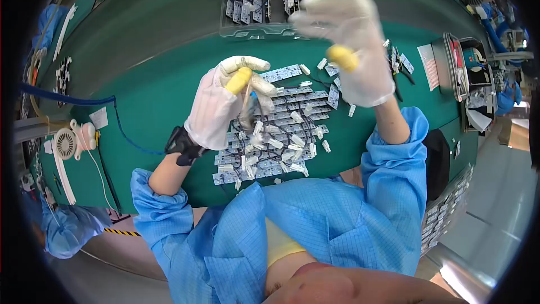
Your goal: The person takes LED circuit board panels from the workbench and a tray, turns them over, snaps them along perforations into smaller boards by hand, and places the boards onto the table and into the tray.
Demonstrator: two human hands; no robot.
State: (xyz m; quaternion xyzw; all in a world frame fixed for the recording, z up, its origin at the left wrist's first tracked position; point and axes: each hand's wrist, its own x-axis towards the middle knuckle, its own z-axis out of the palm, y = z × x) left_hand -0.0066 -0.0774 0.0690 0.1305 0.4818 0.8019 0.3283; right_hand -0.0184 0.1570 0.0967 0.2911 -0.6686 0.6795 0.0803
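Note:
My left hand [228, 93], in a white glove with a yellow thumb cover, is closed above a spread of circuit board strips [304, 114] with white connectors and dark wires. A blurred object with a blue part hangs from its fingers; its kind is not clear. Farther up and to the right, my right hand [349, 45], gloved the same way, is raised with fingers stretched out and smeared by motion. Nothing shows in it. Its fingers are beside a clear plastic tray [247, 32] holding more board strips [246, 0].
A green mat [163, 79] covers the bench. Dark-handled pliers [398, 81] lie right of my right wrist. A small fan [66, 143] and a blue cord [118, 118] are at left. Bins [453, 67] and a printed sheet [428, 67] stand at right.

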